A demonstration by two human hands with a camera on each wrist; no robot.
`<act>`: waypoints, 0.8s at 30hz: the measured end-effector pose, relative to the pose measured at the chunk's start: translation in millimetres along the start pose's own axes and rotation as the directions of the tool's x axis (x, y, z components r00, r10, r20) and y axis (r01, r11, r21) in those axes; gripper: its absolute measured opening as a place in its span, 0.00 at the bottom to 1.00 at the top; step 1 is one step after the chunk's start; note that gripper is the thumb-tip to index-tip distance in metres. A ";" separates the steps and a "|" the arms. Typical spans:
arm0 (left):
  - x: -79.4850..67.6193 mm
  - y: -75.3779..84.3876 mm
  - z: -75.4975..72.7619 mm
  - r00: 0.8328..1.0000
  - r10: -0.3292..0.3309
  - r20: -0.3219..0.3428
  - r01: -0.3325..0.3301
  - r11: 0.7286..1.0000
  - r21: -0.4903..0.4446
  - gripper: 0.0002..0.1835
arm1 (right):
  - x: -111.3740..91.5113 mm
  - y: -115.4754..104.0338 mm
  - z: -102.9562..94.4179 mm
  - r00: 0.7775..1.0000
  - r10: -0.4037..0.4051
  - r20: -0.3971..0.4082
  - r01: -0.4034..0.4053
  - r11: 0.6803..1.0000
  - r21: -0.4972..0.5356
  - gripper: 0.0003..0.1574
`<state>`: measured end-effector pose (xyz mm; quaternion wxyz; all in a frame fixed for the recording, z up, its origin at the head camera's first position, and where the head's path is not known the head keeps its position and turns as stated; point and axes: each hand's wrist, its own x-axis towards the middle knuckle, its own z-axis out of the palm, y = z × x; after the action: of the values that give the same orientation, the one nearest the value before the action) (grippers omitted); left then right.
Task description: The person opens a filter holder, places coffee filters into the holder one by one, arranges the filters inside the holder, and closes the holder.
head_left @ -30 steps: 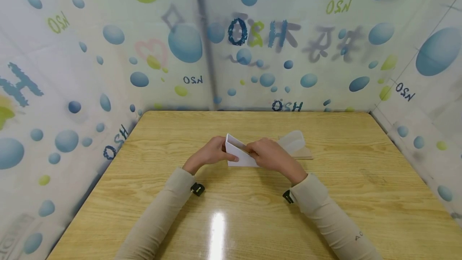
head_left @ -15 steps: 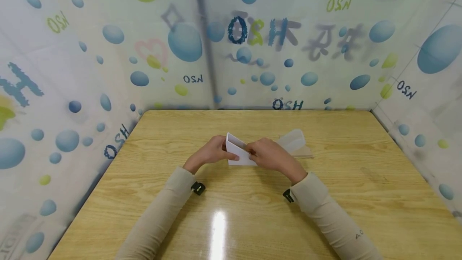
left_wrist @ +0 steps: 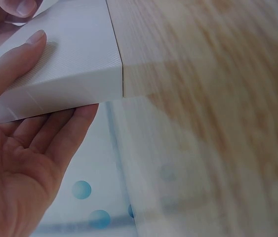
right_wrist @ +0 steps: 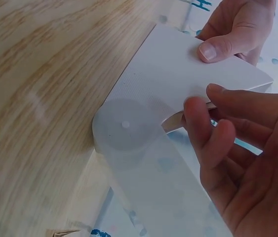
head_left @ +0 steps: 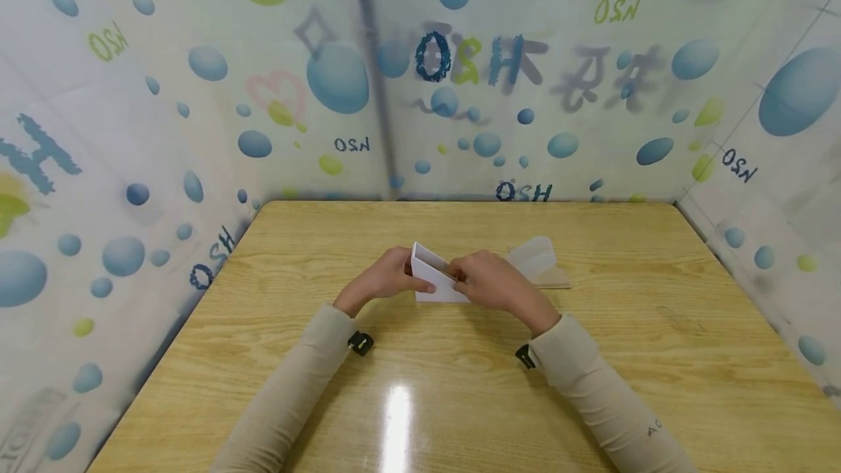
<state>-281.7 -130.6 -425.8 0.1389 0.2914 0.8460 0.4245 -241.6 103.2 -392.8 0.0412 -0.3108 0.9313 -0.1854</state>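
A white box (head_left: 436, 287) with an open top stands on its edge on the table, its ribbed side showing in the left wrist view. My left hand (head_left: 388, 274) grips its left end, thumb on the near face and fingers behind. At the other end a translucent lid (right_wrist: 158, 173) is swung out from a rounded corner with a pivot dot. My right hand (head_left: 489, 279) is at the box's opening; its thumb and forefinger pinch a thin, curved brownish strip (right_wrist: 173, 122). Most of that strip is hidden inside the box, so its kind is unclear.
The wooden table (head_left: 420, 371) carries a flat tan piece (head_left: 555, 279) just right of the box, partly covered by the lid. Patterned curtain walls (head_left: 460, 130) stand close behind the table and at both sides.
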 end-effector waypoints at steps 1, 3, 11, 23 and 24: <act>0.1 0.0 0.0 1.000 -0.001 -0.001 0.001 1.000 0.001 0.21 | -0.2 -0.1 -0.3 1.000 0.003 -0.001 -0.003 1.000 0.004 0.09; 0.3 0.0 0.0 1.000 -0.005 -0.002 0.005 1.000 0.000 0.21 | -0.5 -0.2 -0.9 1.000 0.008 -0.004 -0.008 1.000 0.012 0.09; -0.5 -1.2 0.1 1.000 -0.011 -0.006 0.011 1.000 -0.005 0.21 | -0.2 0.7 -1.4 1.000 0.006 0.011 -0.006 0.999 0.035 0.13; 0.5 -1.2 1.6 1.000 -0.018 -0.009 0.018 1.000 -0.006 0.19 | -5.2 3.1 -14.5 0.999 0.018 -0.030 -0.017 0.999 0.037 0.12; 0.8 -1.1 1.6 1.000 -0.017 -0.008 0.017 1.000 -0.007 0.18 | -5.7 3.3 -15.8 0.999 0.019 -0.036 -0.017 0.999 0.034 0.12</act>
<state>-281.9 -129.6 -427.6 0.1401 0.2819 0.8475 0.4273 -241.9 114.2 -379.6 0.0312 -0.2983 0.9314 -0.2061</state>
